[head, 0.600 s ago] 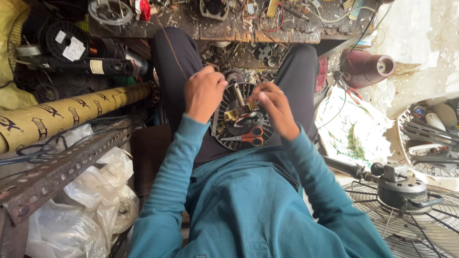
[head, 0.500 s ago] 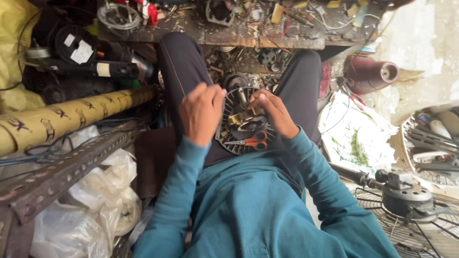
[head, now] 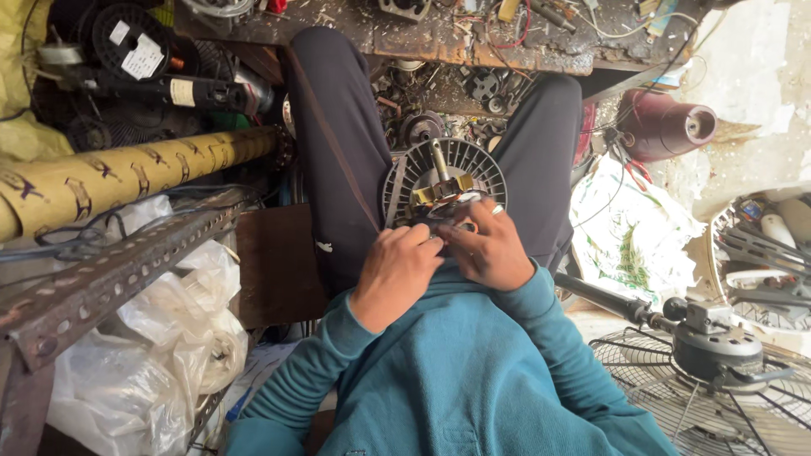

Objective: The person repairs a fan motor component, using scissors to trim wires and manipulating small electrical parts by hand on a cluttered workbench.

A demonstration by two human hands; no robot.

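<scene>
A round, ribbed fan motor housing (head: pixel 448 173) with a metal shaft and brass-coloured stator rests in my lap between my dark-trousered legs. My left hand (head: pixel 395 268) and my right hand (head: pixel 486 249) meet at the housing's near edge, fingers curled onto it and onto something small that they hide. A ring shows on a finger of my right hand. My teal sleeves fill the foreground.
A cluttered workbench (head: pixel 439 34) with wires and parts lies ahead. A printed yellow roll (head: pixel 127 173) and a perforated steel angle bar (head: pixel 110 270) are at left, above plastic bags (head: pixel 144 355). A fan grille with motor (head: pixel 718 355) stands at right, a maroon cylinder (head: pixel 667 127) beyond.
Both hands have drawn back from the top of the motor housing to its near edge and come together. The red-handled pliers seen on the housing earlier are out of sight.
</scene>
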